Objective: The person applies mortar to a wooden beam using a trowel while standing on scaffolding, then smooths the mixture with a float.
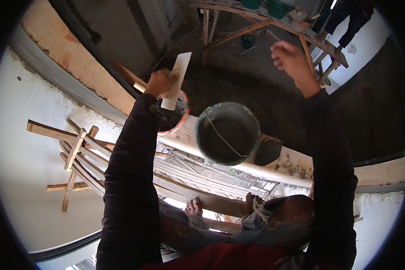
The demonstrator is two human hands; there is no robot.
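My left hand (pixel 160 83) is closed on a plastering trowel, whose pale rectangular blade (pixel 177 81) is tilted on edge above an orange-rimmed bucket (pixel 187 112). Beside that hand a light wooden handle end (pixel 140 87) sticks out; what it belongs to is hidden. My right hand (pixel 293 63) is raised at the far right, its fingers curled in with nothing visible in them. Between my arms stands a large greenish bucket (pixel 227 106) with a thin wire handle (pixel 220 135). Its inside is coated grey, and wet-looking grey material lies at the bottom.
Both buckets stand on a pale ledge (pixel 292 161). Below it, my feet rest on scaffold planks (pixel 211 201), with more timbers (pixel 76 148) at the left. Across the room, another person's legs (pixel 348 22) stand on a wooden trestle platform (pixel 319 40) holding green buckets (pixel 279 7).
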